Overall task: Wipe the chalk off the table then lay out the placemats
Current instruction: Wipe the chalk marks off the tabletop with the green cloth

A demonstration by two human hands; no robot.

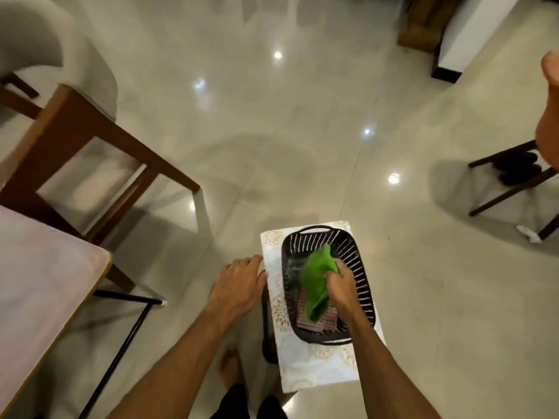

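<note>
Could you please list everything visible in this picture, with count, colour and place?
Basket: one, black, on the small stand near bottom centre.
Green cloth: one, held over the basket.
Checked cloths: count unclear, reddish, folded in the basket's near end.
Stand: one, white patterned top, under the basket.
Table: one, pale top with smudges, lower left.
Chair: one, grey seat and brown wooden legs, upper left.
Dark stool: one, right edge.
Floor: glossy pale tiles.
Left hand: open, at the stand's left edge.
Right hand: gripping the green cloth.

Right hand (340, 282) fisted (fingers curled), left hand (239, 282) spread
</note>
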